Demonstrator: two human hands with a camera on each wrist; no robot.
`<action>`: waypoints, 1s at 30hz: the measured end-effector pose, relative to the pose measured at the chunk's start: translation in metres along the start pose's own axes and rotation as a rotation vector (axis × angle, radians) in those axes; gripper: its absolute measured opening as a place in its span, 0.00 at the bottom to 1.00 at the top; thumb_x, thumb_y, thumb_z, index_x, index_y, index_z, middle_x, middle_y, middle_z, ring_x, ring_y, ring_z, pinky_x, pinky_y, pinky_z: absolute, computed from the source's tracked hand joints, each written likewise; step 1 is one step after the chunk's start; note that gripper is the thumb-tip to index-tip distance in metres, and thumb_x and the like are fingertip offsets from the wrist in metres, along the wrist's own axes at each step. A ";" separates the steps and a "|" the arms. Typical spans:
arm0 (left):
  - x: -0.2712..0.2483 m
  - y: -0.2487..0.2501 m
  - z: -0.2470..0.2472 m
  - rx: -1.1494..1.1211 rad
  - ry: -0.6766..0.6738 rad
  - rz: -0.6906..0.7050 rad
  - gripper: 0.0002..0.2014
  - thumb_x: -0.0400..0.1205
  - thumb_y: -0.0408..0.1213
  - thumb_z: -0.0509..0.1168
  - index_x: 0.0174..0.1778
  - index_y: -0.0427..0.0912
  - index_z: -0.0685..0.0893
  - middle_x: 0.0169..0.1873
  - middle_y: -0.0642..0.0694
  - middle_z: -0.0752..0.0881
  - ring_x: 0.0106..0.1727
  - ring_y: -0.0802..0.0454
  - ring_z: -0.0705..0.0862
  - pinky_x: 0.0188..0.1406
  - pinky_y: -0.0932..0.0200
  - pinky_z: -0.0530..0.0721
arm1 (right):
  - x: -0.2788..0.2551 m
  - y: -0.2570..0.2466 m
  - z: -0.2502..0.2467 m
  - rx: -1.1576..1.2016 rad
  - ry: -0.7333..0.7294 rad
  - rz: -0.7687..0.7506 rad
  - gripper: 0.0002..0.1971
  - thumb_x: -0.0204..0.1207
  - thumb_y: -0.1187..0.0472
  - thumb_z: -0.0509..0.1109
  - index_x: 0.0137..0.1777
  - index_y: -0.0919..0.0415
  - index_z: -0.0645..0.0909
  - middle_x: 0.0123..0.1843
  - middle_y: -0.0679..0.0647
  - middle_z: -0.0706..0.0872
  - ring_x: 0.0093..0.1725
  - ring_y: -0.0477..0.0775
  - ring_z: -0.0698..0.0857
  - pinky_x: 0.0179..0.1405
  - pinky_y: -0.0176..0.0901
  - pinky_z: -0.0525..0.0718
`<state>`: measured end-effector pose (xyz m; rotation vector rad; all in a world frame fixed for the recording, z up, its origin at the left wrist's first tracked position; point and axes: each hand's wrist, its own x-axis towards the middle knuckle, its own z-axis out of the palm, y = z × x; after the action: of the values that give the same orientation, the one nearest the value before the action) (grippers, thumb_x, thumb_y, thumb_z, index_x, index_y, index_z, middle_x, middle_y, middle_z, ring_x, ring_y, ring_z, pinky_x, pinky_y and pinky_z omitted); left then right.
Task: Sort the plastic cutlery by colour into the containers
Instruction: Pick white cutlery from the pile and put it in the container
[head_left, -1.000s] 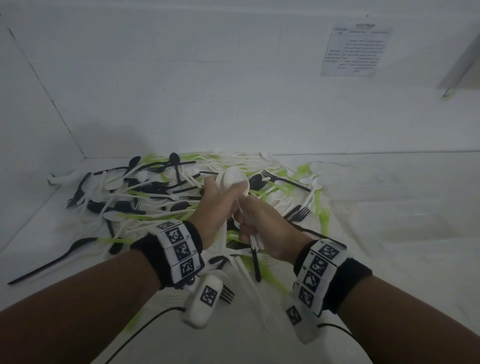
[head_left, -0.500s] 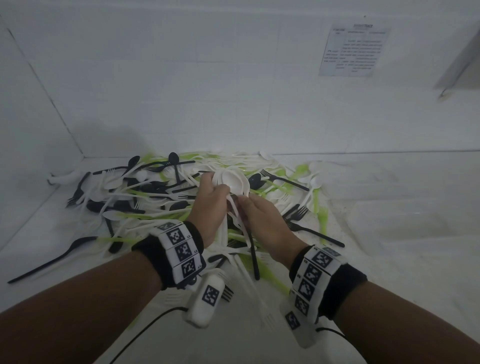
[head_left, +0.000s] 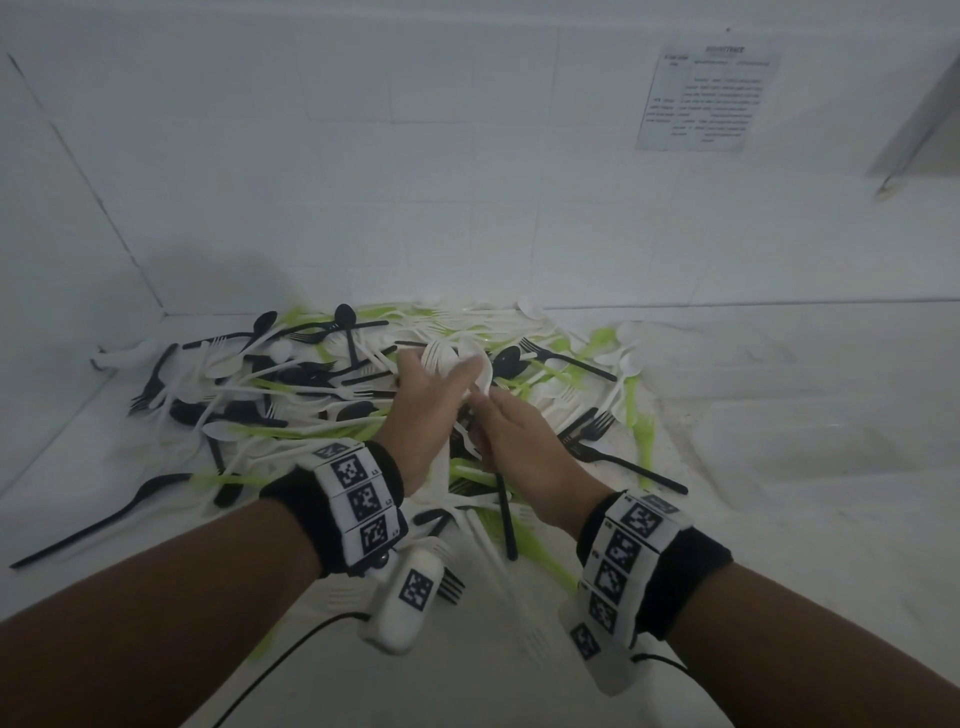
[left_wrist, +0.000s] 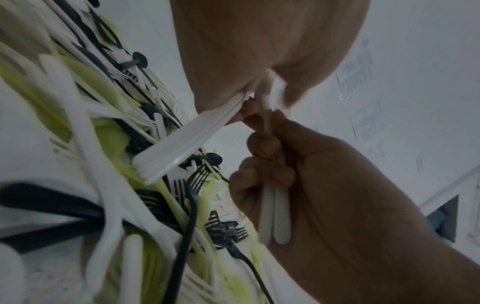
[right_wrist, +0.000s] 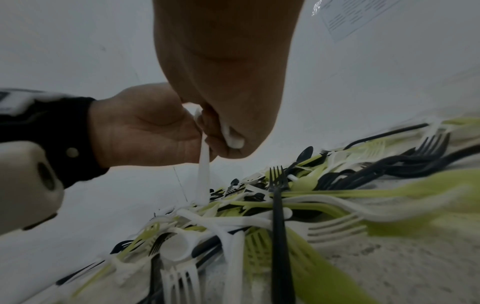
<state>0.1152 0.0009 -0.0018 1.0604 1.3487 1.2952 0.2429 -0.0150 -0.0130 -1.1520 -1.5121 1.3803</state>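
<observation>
Mixed black, white, green cutlery (head_left: 322, 395) lies heaped.

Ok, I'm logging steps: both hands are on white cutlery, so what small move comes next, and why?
Probably the right hand slides its white pieces into the left hand's white bundle: both hold the same colour, hands touching, and no container is in view yet.

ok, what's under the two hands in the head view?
Mixed pile of cutlery: black, white and green pieces. A black handle and green pieces show below the right hand; anything directly beneath the left hand is covered.
</observation>
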 end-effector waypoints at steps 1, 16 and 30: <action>0.001 0.000 0.001 0.010 0.011 0.009 0.16 0.87 0.42 0.66 0.67 0.45 0.69 0.48 0.46 0.78 0.41 0.54 0.80 0.34 0.59 0.80 | -0.001 -0.001 0.001 0.008 -0.017 -0.003 0.17 0.94 0.54 0.56 0.43 0.57 0.74 0.31 0.51 0.74 0.29 0.46 0.70 0.29 0.38 0.71; 0.011 -0.006 -0.013 0.132 0.071 0.107 0.18 0.86 0.31 0.60 0.71 0.47 0.74 0.43 0.42 0.81 0.36 0.50 0.78 0.37 0.52 0.80 | 0.004 0.005 -0.010 0.053 0.078 0.013 0.25 0.93 0.55 0.55 0.87 0.37 0.58 0.28 0.45 0.71 0.26 0.43 0.69 0.27 0.37 0.69; 0.010 -0.008 0.002 -0.026 0.060 0.059 0.39 0.78 0.66 0.68 0.79 0.47 0.65 0.69 0.41 0.80 0.69 0.49 0.81 0.70 0.46 0.82 | -0.001 -0.009 0.012 0.003 0.043 -0.114 0.18 0.93 0.57 0.57 0.69 0.34 0.83 0.44 0.31 0.90 0.50 0.38 0.89 0.58 0.47 0.85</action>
<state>0.1153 0.0108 -0.0100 1.0582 1.3506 1.3941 0.2311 -0.0199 -0.0057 -1.0707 -1.5211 1.2737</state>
